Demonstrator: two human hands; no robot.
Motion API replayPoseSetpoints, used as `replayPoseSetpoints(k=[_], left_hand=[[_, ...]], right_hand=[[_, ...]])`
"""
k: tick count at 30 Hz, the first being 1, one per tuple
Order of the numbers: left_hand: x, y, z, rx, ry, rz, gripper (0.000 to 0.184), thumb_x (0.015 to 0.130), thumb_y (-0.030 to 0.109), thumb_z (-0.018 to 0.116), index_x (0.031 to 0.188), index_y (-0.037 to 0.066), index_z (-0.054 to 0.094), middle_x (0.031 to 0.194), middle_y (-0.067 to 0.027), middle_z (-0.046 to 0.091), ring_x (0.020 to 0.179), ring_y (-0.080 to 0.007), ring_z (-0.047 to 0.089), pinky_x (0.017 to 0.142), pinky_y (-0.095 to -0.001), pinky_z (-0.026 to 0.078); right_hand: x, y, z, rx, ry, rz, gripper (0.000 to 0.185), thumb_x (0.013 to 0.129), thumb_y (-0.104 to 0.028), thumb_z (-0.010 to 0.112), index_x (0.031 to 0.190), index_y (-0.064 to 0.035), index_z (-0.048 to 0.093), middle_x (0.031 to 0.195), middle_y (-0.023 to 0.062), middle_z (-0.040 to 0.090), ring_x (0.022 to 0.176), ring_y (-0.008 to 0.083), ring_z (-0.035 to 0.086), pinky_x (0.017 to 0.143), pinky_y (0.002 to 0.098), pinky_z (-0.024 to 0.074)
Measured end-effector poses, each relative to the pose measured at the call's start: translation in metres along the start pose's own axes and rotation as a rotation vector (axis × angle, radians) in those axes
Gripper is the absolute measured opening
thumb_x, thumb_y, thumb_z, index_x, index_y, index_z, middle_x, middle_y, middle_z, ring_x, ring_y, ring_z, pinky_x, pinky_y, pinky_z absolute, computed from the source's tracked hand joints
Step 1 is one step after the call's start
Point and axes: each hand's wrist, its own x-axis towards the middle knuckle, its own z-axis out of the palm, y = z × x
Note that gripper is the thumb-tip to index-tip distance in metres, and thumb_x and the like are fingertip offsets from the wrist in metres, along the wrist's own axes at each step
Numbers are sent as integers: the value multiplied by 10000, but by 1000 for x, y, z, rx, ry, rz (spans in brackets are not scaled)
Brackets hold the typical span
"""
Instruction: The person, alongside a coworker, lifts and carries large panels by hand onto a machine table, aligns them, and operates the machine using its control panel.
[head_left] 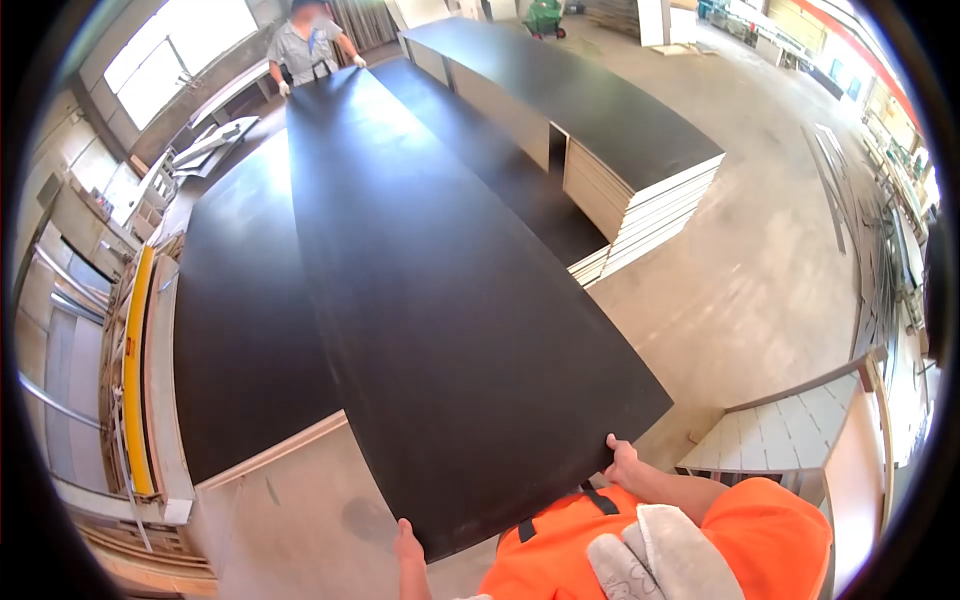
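A long black panel (pixel 440 300) stretches from just before my body to a co-worker (pixel 308 48) at the far end, whose gloved hands are at its far edge. My left hand (pixel 408 543) grips the near left corner, thumb on top. My right hand (pixel 620 459) holds the near right corner, thumb on top and fingers hidden beneath. Left of the panel lies a wide black sheet (pixel 245 330). To the right, a stack of black-topped boards (pixel 590 110) shows pale layered edges.
A pale board (pixel 300 500) lies at the lower left. A yellow rail (pixel 138 370) runs along the left side. Pale slatted boards (pixel 775 435) are at the lower right. Long strips (pixel 828 190) lie on the right floor, and a green machine (pixel 543 17) stands far back.
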Motion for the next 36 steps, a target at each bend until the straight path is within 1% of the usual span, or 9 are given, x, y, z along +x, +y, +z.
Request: replayPoseSetpoints(k=[10,20,22,25,27,29,31,33,36], left_hand=[[232,173,164,-59,-116,-23,749,1024,543,427,1377,-116,468,1398,-182,540,1279,-274,511,1092,-369,363],[387,272,320,-150,-250,-224,748,1004,535,488,1398,-101,449,1423,-170,521,1307,-271,488,1112,-357,343],[413,299,342,421,-321,-112,755,981,497,561,1445,-76,397,1463,-174,481,1337,-283,458,1126,-370,325],[460,322,379,330,-100,167,835,895,402,720,1482,-56,342,1503,-183,430,1371,-296,416,1154,-376,287],[491,336,395,352,73,438,904,826,337,811,1482,-63,335,1510,-190,418,1371,-301,409,1162,-362,275],[525,350,383,213,-54,259,797,801,314,837,1391,-75,467,1372,-168,570,1227,-287,549,1064,-362,403],[514,390,395,274,7,198,733,800,343,833,1311,-93,539,1285,-169,631,1163,-288,597,1012,-366,445],[487,429,424,427,53,180,754,783,385,837,1284,-103,554,1270,-200,634,1161,-312,601,1005,-381,452],[497,414,450,531,39,209,805,749,457,843,1247,-115,574,1243,-242,638,1156,-351,606,994,-407,463]], right_hand=[[211,-62,265,34,-69,9,362,997,-152,574,1301,35,512,1327,150,575,1236,308,542,1071,477,454],[398,-133,399,-240,-32,48,358,1002,-219,587,1240,41,531,1150,160,634,983,289,643,852,457,540],[406,-147,413,-509,63,62,342,976,-247,616,1199,8,572,1057,131,657,888,251,654,799,418,545],[401,-187,395,-1169,107,-64,310,930,-228,651,1143,-5,616,1025,105,677,880,232,668,800,391,548],[415,-209,394,-1330,69,-504,314,879,-204,669,1121,-7,635,1031,117,688,908,236,682,828,376,546],[399,-237,438,-1514,18,-723,361,860,-193,682,1166,-12,620,1121,148,674,975,252,678,862,373,540],[393,-250,488,-1594,-257,-1057,487,832,-190,703,1273,-33,571,1297,174,590,1156,298,603,972,399,495],[400,-245,525,-1830,-351,-1223,658,811,-210,734,1388,-31,473,1472,181,436,1355,322,437,1093,408,402],[418,-237,535,-2026,-185,-1277,759,839,-300,725,1455,-11,389,1548,165,329,1454,330,284,1167,407,317]])
